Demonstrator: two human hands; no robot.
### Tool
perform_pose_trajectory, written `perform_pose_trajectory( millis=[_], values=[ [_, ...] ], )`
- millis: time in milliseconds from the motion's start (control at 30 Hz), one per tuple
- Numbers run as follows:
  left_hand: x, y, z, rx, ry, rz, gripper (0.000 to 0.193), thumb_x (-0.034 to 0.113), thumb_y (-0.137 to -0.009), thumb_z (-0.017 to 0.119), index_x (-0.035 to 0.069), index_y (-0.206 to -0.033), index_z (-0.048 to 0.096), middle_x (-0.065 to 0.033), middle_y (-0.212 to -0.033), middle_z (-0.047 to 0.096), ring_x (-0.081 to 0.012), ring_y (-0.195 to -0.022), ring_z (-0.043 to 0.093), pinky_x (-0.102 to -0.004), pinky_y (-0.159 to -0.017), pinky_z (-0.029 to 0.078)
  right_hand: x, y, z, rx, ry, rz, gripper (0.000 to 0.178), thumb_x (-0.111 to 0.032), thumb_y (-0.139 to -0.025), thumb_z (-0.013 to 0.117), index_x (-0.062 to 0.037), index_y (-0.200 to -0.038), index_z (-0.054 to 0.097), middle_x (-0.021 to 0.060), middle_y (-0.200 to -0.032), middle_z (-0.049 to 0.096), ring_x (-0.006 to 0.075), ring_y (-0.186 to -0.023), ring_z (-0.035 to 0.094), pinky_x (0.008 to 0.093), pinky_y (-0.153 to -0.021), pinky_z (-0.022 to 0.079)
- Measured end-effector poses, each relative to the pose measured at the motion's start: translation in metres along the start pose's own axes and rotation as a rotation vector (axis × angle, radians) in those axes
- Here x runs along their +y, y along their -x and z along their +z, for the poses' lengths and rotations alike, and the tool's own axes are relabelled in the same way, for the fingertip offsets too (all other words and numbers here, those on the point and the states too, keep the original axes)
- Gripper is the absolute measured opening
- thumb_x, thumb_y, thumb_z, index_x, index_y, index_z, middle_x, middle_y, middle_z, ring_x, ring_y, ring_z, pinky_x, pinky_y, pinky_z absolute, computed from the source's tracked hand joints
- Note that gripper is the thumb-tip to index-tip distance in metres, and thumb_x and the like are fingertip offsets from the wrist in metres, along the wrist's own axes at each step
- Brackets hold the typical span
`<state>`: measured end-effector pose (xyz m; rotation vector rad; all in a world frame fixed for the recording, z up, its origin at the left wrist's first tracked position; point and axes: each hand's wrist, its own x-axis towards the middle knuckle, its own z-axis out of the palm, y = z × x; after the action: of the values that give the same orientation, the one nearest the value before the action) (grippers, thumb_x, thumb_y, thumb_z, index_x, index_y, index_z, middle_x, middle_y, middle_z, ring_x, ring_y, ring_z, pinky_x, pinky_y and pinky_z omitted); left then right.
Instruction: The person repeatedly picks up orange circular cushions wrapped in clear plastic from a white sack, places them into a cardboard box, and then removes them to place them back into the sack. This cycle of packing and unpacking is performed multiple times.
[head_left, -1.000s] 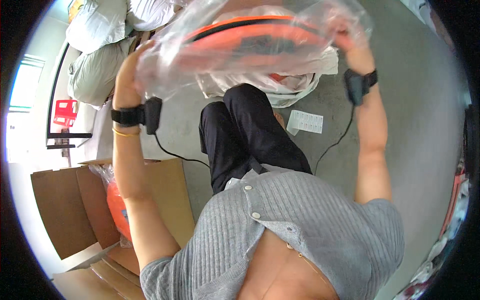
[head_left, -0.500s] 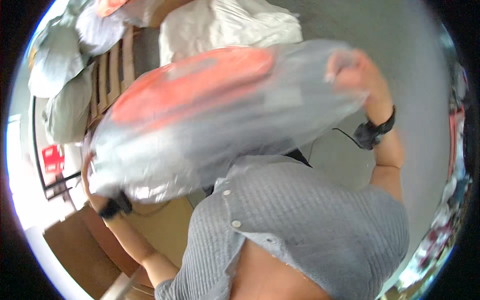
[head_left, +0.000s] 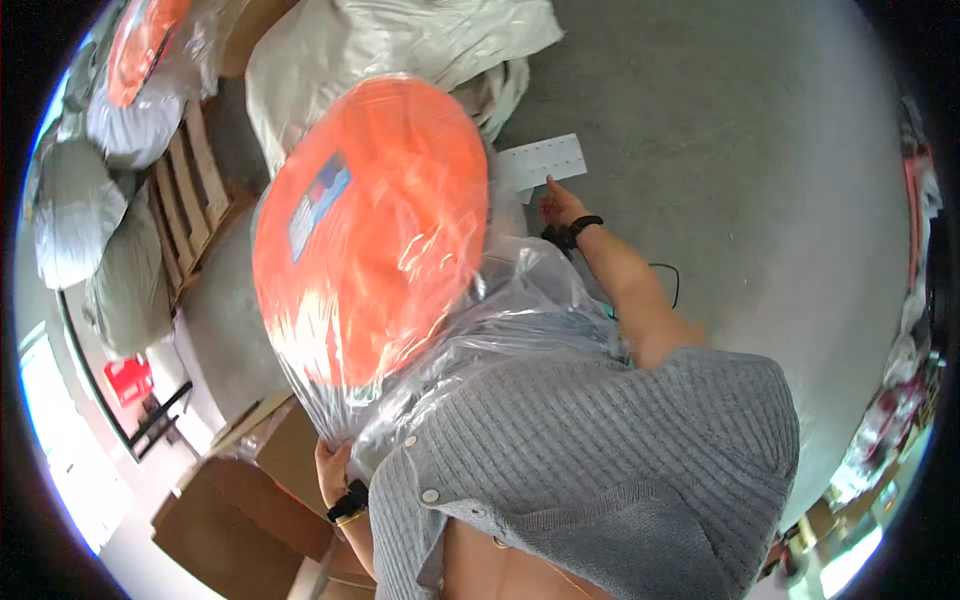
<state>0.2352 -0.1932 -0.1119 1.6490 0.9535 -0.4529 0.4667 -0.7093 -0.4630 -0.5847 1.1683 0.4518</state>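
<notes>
A large clear plastic bag (head_left: 530,275) leans against my front, with a round, bright orange fabric item (head_left: 420,200) inside its upper part. A blue and white label (head_left: 318,205) shows on the orange item. At the bag's lower left edge, my left hand (head_left: 332,472) is closed on the plastic. My right hand (head_left: 562,207) is beyond the bag's right side, its fingers pinched at the near edge of a white sheet (head_left: 548,160) with rows of small dark marks. The bag's underside and some of the left fingers are hidden.
A big off-white sack (head_left: 390,45) lies just beyond the bag. To the left are a wooden pallet (head_left: 188,195), several stuffed sacks (head_left: 78,215) and another bagged orange item (head_left: 143,50). An open cardboard box (head_left: 235,515) stands at lower left. Grey floor (head_left: 720,170) extends to the right.
The bag has turned from lying across in front of me to more upright, its orange part facing up. My right hand has left the bag's right end and is now at the white sheet.
</notes>
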Motion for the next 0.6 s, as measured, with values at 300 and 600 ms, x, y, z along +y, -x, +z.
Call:
perform_pose_trajectory(
  millis=[300,600],
  values=[
    [0.061,0.015,-0.016,0.083,-0.221,0.111,0.035,-0.003,-0.077,0.058,0.002,-0.110,0.049,-0.0032,-0.097,0.055,-0.0104,-0.081,0.054,-0.0243,-0.070,0.046,0.033,-0.127,0.003,0.054,0.424,-0.180,0.035,-0.035,-0.083,0.058,0.0006,-0.084,0.056,0.0093,-0.071,0.053,0.0223,-0.063,0.050,0.0336,-0.057,0.045],
    [0.145,-0.005,0.120,0.277,-0.704,0.753,0.060,-0.004,-0.074,0.061,0.002,-0.129,0.037,-0.0115,-0.132,0.041,-0.0197,-0.121,0.038,-0.0338,-0.099,0.030,0.039,-0.102,0.006,-0.194,-0.104,-0.079,0.046,-0.033,-0.085,0.056,0.0017,-0.114,0.046,0.0158,-0.089,0.057,0.0261,-0.078,0.055,0.0351,-0.068,0.046]
  ],
)
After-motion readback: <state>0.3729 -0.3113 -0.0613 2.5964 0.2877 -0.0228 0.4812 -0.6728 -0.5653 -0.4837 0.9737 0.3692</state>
